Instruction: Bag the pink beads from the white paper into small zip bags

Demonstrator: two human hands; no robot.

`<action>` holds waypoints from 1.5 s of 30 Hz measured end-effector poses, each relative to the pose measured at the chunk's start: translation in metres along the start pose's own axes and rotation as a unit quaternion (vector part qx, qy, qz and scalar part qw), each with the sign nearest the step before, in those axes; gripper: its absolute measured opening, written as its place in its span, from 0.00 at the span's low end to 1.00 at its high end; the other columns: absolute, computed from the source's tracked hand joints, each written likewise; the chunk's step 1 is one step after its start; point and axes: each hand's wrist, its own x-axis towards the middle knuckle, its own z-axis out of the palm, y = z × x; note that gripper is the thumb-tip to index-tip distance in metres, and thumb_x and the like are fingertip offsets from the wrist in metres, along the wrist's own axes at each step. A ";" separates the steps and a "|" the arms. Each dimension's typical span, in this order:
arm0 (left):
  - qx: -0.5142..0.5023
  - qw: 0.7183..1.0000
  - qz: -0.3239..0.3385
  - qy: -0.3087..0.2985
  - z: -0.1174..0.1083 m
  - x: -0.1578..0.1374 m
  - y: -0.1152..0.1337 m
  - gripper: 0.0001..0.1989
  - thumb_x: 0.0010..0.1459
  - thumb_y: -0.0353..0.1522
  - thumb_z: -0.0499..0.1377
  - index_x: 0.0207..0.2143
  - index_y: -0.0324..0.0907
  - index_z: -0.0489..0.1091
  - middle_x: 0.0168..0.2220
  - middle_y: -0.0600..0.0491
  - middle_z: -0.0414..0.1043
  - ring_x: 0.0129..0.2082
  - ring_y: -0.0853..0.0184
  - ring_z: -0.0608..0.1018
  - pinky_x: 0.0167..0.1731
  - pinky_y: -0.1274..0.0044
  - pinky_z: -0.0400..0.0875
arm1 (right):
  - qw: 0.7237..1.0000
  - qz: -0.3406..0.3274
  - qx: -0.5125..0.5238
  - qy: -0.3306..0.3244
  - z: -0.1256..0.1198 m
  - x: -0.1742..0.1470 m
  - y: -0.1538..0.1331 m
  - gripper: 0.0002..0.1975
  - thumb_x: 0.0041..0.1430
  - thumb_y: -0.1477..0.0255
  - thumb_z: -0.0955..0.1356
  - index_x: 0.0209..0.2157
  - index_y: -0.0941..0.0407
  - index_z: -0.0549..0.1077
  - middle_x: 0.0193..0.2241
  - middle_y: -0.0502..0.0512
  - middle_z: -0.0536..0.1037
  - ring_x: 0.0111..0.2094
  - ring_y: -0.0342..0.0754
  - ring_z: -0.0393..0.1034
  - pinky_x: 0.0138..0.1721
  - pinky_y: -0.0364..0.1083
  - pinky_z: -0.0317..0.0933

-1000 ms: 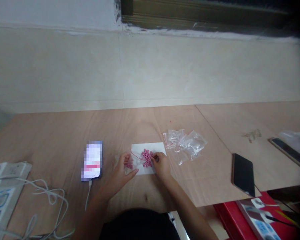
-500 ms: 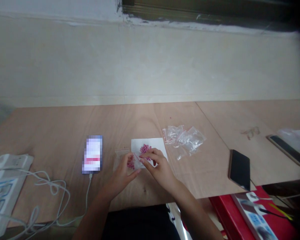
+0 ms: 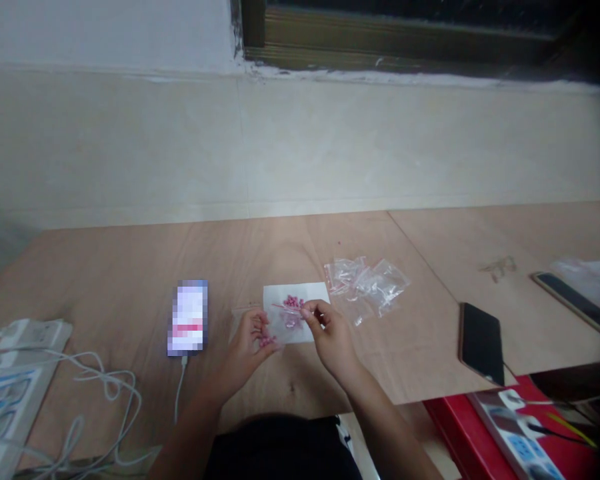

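My left hand (image 3: pixel 250 343) is curled with its palm turned inward, around a cluster of small pink beads (image 3: pixel 267 341). Whether those beads lie loose or behind plastic, I cannot tell. Thumb and fingertips of my right hand (image 3: pixel 330 330) pinch the edge of a clear zip bag (image 3: pixel 283 319) that has a red strip along its top. The bag hangs over a white sheet of paper (image 3: pixel 307 335), and pink shows through it. Behind it on the paper sits a small heap of pink beads (image 3: pixel 294 301). Another clear bag (image 3: pixel 237 320) lies flat, partly hidden by my left hand.
Several clear zip bags (image 3: pixel 367 283) are piled to the right of the paper. A lit phone (image 3: pixel 187 319) on a white cable lies left. Two dark phones (image 3: pixel 481 341) rest on the right, and a power strip (image 3: pixel 27 380) with tangled cables is at the left edge.
My hands have moved apart. The right hand has shifted right and turned, and the bag's red strip now lies nearly level. The whole view has tilted slightly upward.
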 end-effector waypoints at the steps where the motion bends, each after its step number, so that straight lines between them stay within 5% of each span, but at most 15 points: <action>1: 0.003 1.000 -0.006 -0.015 -0.002 -0.002 0.002 0.17 0.52 0.30 0.59 0.42 0.45 0.57 0.40 0.53 0.63 0.42 0.66 0.70 0.43 0.70 0.68 | 1.000 -0.006 -0.010 0.006 -0.001 0.000 -0.001 0.10 0.56 0.65 0.63 0.26 0.56 0.69 0.25 0.52 0.72 0.29 0.48 0.65 0.32 0.45 0.57; 5: 0.046 0.997 -0.002 -0.060 -0.011 -0.008 0.009 0.19 0.49 0.32 0.61 0.44 0.45 0.60 0.42 0.52 0.66 0.43 0.63 0.71 0.46 0.67 0.66 | 0.997 -0.047 -0.051 -0.021 -0.001 -0.004 -0.007 0.08 0.58 0.69 0.62 0.27 0.55 0.68 0.27 0.53 0.73 0.32 0.49 0.64 0.35 0.47 0.56; 12: 0.146 0.986 0.073 0.024 -0.020 0.000 0.025 0.07 0.57 0.34 0.53 0.36 0.42 0.67 0.38 0.50 0.69 0.41 0.64 0.71 0.43 0.71 0.66 | 0.992 -0.079 -0.046 -0.082 0.002 -0.012 -0.013 0.06 0.58 0.71 0.62 0.29 0.54 0.69 0.28 0.53 0.72 0.33 0.49 0.62 0.34 0.46 0.56; 22: 0.197 0.974 0.110 0.010 -0.016 0.009 0.030 0.06 0.59 0.32 0.50 0.34 0.42 0.66 0.36 0.51 0.68 0.39 0.65 0.70 0.41 0.72 0.65 | 0.995 -0.008 0.053 -0.086 0.009 -0.006 0.008 0.08 0.52 0.65 0.67 0.28 0.55 0.71 0.24 0.51 0.70 0.28 0.46 0.62 0.32 0.45 0.57; 32: 0.158 0.979 0.125 -0.029 -0.010 0.008 0.044 0.07 0.57 0.33 0.53 0.28 0.41 0.66 0.30 0.54 0.67 0.34 0.67 0.70 0.37 0.76 0.64 | 0.990 -0.022 0.077 -0.120 0.009 -0.009 -0.006 0.06 0.52 0.67 0.67 0.28 0.55 0.71 0.27 0.51 0.71 0.30 0.46 0.62 0.34 0.45 0.56; 45: 0.158 0.986 0.056 -0.020 -0.018 0.004 0.031 0.08 0.57 0.34 0.52 0.29 0.41 0.68 0.29 0.54 0.68 0.32 0.67 0.70 0.34 0.76 0.65 | 0.974 0.058 0.176 -0.127 0.007 -0.011 0.004 0.09 0.49 0.65 0.69 0.25 0.56 0.71 0.23 0.49 0.70 0.28 0.45 0.62 0.32 0.44 0.56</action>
